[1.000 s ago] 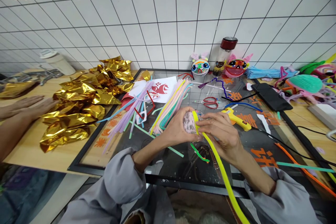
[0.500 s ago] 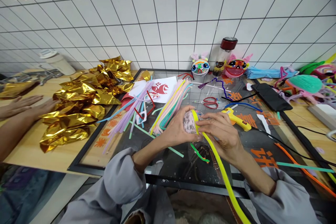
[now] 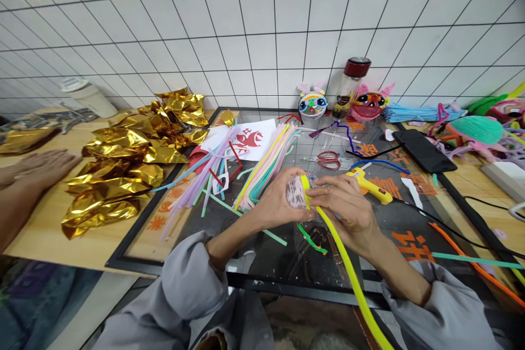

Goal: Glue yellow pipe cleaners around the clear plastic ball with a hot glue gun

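Note:
My left hand point(image 3: 275, 199) is closed around a small clear plastic cup-like piece point(image 3: 294, 192) with pale pink patches inside. A yellow fuzzy pipe cleaner point(image 3: 346, 260) wraps over this piece, and its long tail runs down toward my lap. With bent fingers, my right hand point(image 3: 346, 205) presses the pipe cleaner against the piece's right side; its fingertips hide part of both. Below my hands lies a short green pipe cleaner point(image 3: 310, 239). A yellow glue gun point(image 3: 371, 186) rests just right of my right hand. Red-handled scissors point(image 3: 328, 160) lie behind my hands.
Bundled pastel pipe cleaners point(image 3: 266, 167) and lilac ones point(image 3: 209, 169) lie left of centre. Crumpled gold foil point(image 3: 123, 147) covers the left side, beside another person's hands point(image 3: 45, 164). Decorated animal heads point(image 3: 312, 104), a bottle point(image 3: 348, 87) and a phone point(image 3: 425, 151) stand or lie farther back.
The other person's hands at the left have drawn back leftward from the gold foil and lie together. My own hands and the yellow pipe cleaner look almost unmoved.

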